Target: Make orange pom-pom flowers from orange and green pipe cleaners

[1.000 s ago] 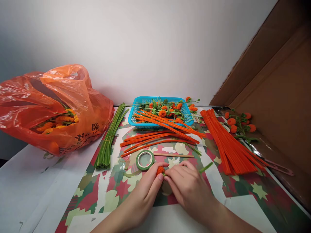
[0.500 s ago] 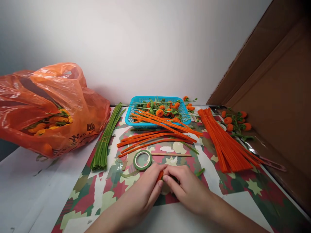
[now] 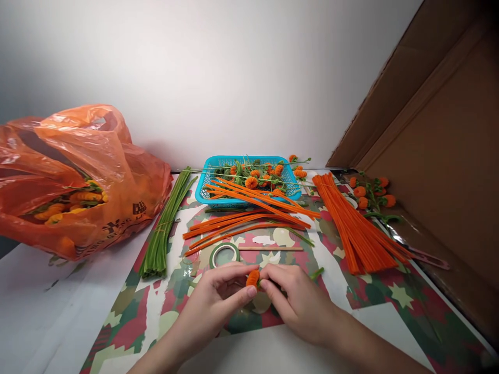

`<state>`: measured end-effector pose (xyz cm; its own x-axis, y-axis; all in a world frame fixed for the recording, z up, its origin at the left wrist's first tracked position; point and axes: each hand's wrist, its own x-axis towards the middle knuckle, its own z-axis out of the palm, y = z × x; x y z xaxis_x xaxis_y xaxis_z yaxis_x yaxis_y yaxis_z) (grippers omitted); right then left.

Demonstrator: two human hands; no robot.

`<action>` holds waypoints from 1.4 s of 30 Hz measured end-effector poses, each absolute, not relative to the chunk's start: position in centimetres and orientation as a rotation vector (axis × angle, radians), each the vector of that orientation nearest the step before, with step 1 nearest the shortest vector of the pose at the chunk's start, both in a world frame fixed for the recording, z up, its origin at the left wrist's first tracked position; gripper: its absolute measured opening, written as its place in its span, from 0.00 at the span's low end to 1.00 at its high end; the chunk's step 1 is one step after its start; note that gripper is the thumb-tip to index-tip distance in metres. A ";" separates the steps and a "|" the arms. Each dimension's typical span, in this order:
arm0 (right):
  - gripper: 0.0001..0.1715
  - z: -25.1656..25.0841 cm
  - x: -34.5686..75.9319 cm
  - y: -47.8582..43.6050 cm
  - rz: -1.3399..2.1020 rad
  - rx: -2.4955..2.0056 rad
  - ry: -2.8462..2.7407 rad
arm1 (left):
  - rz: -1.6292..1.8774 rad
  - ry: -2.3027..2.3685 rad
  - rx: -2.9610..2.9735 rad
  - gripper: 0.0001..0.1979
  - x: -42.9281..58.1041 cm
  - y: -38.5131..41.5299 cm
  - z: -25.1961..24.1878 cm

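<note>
A small ribbed orange pipe-cleaner pumpkin [image 3: 253, 278] sits between my hands near the front of the table. My left hand [image 3: 218, 293] curves around its left side, thumb tip and fingers closed on it. My right hand [image 3: 294, 296] pinches its green end from the right, and a green stem [image 3: 317, 274] sticks out beyond that hand. Just behind my left hand lies a roll of green tape [image 3: 213, 258], partly covered by the fingers. A thin wooden stick [image 3: 273, 249] lies to the right of the roll.
A blue basket [image 3: 200, 196] at the back holds orange pumpkins and green stems. Loose orange pipe cleaners [image 3: 241, 222] lie before it. Green [image 3: 161, 234] and orange bundles [image 3: 351, 228] flank them. An orange plastic bag [image 3: 132, 166] stands left; pumpkin sprigs [image 3: 362, 202] and pink-handled scissors [image 3: 431, 258] lie right.
My left hand has opened its grip slightly and shifted left, so the orange pumpkin now shows more fully. My right hand keeps its pinch. The whole view has shifted slightly.
</note>
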<state>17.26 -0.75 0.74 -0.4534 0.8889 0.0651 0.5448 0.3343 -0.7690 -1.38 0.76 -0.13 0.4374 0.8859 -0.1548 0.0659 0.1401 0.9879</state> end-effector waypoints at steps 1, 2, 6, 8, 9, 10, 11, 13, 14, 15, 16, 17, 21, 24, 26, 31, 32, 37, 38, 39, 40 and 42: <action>0.12 0.9 17.2 -0.8 0.979 -1.251 -2.096 | 0.771 0.967 1.398 0.14 -1.6 0.7 -0.2; 0.13 1.0 17.3 -0.8 1.020 -1.239 -2.065 | 0.801 0.970 1.514 0.15 -1.7 0.6 -0.2; 0.15 1.3 17.6 -0.6 1.424 -1.151 -1.846 | 1.002 0.821 2.007 0.18 -2.4 -0.6 -0.3; 0.17 1.1 17.8 -0.3 1.791 -1.068 -1.625 | 1.032 0.779 2.103 0.19 -2.5 -1.4 -0.3; 0.19 0.9 17.9 -0.1 1.960 -1.016 -1.506 | 1.029 0.790 2.125 0.18 -2.6 -1.6 -0.3; 0.21 0.7 17.9 0.1 2.102 -0.961 -1.398 | 1.018 0.802 2.143 0.18 -2.6 -1.7 -0.3; 0.23 0.5 17.9 0.2 2.200 -0.908 -1.320 | 0.998 0.752 2.174 0.19 -2.5 -1.6 -0.4; 0.25 0.2 17.8 0.4 2.229 -0.858 -1.279 | 1.045 0.752 2.154 0.23 -2.4 -1.3 -0.6; 0.24 0.2 17.8 0.4 2.174 -0.859 -1.301 | 1.089 0.805 2.084 0.28 -2.3 -1.1 -0.7; 0.23 0.2 17.7 0.3 2.086 -0.870 -1.340 | 1.129 0.866 1.986 0.31 -2.2 -0.9 -0.7; 0.22 0.2 17.6 0.2 1.984 -0.883 -1.385 | 1.161 0.918 1.883 0.32 -2.1 -0.8 -0.8; 0.21 0.3 17.6 0.1 1.889 -0.890 -1.426 | 1.171 0.933 1.806 0.31 -1.9 -0.7 -0.7; 0.19 0.0 17.2 -0.1 1.811 -0.821 -1.427 | 1.222 0.910 1.839 0.19 -1.5 -0.9 -0.2; 0.20 -0.7 16.8 0.0 1.994 -0.727 -1.291 | 1.267 0.919 1.963 0.19 -1.3 -1.1 0.3; 0.21 -1.3 16.4 0.0 2.124 -0.651 -1.172 | 1.284 0.928 2.002 0.18 -1.2 -1.2 0.4; 0.17 -2.0 15.1 -0.4 2.244 -0.474 -0.883 | 1.323 1.014 2.035 0.18 -0.8 -1.4 -0.1; 0.17 -2.1 14.9 -0.5 2.234 -0.456 -0.862 | 1.332 1.022 2.044 0.18 -0.7 -1.4 -0.2; 0.18 -2.5 14.8 -0.6 2.184 -0.536 -0.850 | 1.328 1.026 2.017 0.20 -0.5 -1.5 -0.6; 0.18 -2.7 14.9 -0.6 2.159 -0.554 -0.878 | 1.333 1.023 1.996 0.23 -0.6 -1.5 -0.5; 0.18 -2.8 15.0 -0.6 2.132 -0.566 -0.918 | 1.348 1.013 1.978 0.25 -0.6 -1.6 -0.5; 0.18 -2.9 15.1 -0.6 2.106 -0.576 -0.964 | 1.368 1.002 1.967 0.27 -0.6 -1.6 -0.4; 0.18 -2.9 15.2 -0.7 2.052 -0.605 -1.047 | 1.395 0.990 1.968 0.25 -0.7 -1.6 -0.3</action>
